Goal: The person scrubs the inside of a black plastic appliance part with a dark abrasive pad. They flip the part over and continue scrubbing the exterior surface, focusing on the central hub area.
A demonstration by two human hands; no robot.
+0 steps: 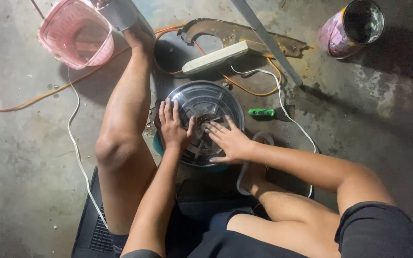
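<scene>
A person sits on the concrete floor (20, 157) with both hands on a round clear plastic cover (205, 117) with ribs. The cover lies on the floor between the person's legs, on top of something blue. The left hand (174, 128) lies flat on the left part of the cover, fingers spread and open, gripping nothing. The right hand (229, 139) also lies flat and open, fingers pointing to the dark middle of the cover. Just right of the cover lies a tool with a green handle (261, 112). Behind it are a white power strip (216, 57), orange and white cords, a pink basket (76, 32) and a pink can (351, 27)
</scene>
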